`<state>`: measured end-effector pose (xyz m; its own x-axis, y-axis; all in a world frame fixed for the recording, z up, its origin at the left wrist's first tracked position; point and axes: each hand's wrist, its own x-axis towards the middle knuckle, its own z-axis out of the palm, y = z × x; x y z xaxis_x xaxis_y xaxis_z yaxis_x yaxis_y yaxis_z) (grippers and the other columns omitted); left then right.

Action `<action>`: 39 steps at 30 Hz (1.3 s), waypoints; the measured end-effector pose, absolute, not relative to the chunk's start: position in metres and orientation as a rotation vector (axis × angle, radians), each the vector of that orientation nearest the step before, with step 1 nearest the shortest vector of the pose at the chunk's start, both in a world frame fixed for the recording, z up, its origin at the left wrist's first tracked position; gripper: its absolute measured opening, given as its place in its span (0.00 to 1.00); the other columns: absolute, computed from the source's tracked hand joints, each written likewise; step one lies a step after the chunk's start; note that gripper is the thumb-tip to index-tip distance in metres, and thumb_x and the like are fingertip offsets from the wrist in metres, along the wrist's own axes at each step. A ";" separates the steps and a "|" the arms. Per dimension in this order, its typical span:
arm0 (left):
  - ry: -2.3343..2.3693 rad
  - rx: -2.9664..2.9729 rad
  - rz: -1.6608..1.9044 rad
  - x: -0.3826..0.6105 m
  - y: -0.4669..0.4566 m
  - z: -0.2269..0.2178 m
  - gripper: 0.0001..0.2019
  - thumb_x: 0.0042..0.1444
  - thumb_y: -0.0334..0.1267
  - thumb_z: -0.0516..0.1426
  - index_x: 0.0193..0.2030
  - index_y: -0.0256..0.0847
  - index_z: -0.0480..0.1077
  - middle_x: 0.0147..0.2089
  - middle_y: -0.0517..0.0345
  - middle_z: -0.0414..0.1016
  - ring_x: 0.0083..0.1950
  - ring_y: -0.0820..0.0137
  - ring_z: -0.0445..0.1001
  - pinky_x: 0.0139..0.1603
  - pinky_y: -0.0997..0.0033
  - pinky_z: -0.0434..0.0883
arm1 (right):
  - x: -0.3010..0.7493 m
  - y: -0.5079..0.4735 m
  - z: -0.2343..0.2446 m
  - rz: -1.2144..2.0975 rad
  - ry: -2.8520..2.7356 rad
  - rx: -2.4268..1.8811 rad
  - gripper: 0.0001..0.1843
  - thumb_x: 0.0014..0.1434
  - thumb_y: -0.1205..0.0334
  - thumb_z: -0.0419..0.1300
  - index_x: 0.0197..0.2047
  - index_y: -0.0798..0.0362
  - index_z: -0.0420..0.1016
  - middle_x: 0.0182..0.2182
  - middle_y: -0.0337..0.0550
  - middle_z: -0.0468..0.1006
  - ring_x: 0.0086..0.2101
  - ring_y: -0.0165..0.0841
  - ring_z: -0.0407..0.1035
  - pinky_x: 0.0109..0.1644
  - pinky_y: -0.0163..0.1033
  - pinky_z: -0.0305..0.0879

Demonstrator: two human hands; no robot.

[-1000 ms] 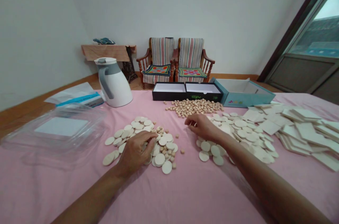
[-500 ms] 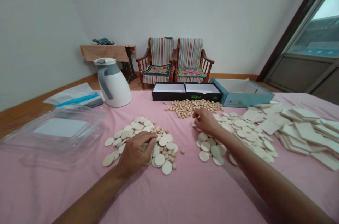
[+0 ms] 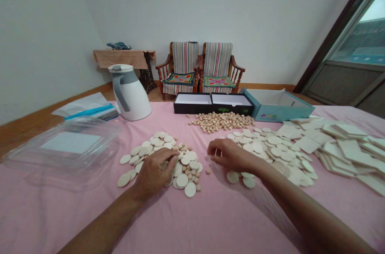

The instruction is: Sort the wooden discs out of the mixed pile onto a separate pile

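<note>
Bare forearms lead to a bare left hand (image 3: 156,170) and bare right hand (image 3: 230,154)

Pale wooden discs (image 3: 156,142) mixed with small pegs (image 3: 189,172), heaped on pink tablecloth (image 3: 210,214)

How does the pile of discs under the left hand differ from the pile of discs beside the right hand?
The left pile has small pegs mixed among its discs; the right pile shows discs only. The left pile is compact; the right pile spreads wider, up to the square tiles. The left hand lies on the left pile; the right hand is at the right pile's edge. Both hold pale round discs on pink cloth.
</note>
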<state>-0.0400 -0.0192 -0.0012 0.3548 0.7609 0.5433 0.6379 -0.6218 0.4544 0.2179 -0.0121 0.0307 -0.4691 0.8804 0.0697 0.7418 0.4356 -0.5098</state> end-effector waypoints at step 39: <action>1.414 2.371 1.302 -0.048 -0.013 -0.002 0.09 0.57 0.34 0.53 0.39 0.39 0.74 0.39 0.56 0.78 0.41 0.68 0.75 0.44 0.69 0.70 | 0.157 -0.007 0.000 0.522 -2.218 -1.357 0.13 0.50 0.74 0.53 0.38 0.56 0.74 0.35 0.45 0.75 0.34 0.29 0.66 0.37 0.32 0.58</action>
<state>-0.0480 -0.0131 -0.0024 0.2081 0.7565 0.6200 0.6804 -0.5673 0.4639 0.1571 -0.0075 0.0004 -0.3897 0.8981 0.2036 0.7130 0.4342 -0.5506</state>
